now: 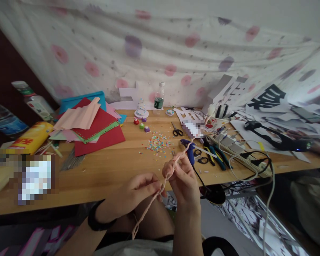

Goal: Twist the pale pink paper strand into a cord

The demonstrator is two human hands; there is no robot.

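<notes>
Both hands pinch a twisted pink paper cord (pixel 160 188).
Left hand (pixel 134 193) grips its middle; right hand (pixel 182 179) closes on the upper part, held just over the wooden table edge (pixel 96 177) near coloured confetti (pixel 158 144).

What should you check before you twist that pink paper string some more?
1. Left hand pinches the twisted pink strip: ok.
2. Right hand grips the strip higher up: ok.
3. Strip in one piece between the hands: ok, no tear shows.
4. Lower end of the strip hangs free over the lap: ok.
5. Top end clear of the scissors and the blue-handled tool on the table: cannot tell, it overlaps the tool in this view.
6. Cables at the table edge away from the hands: ok.
</notes>
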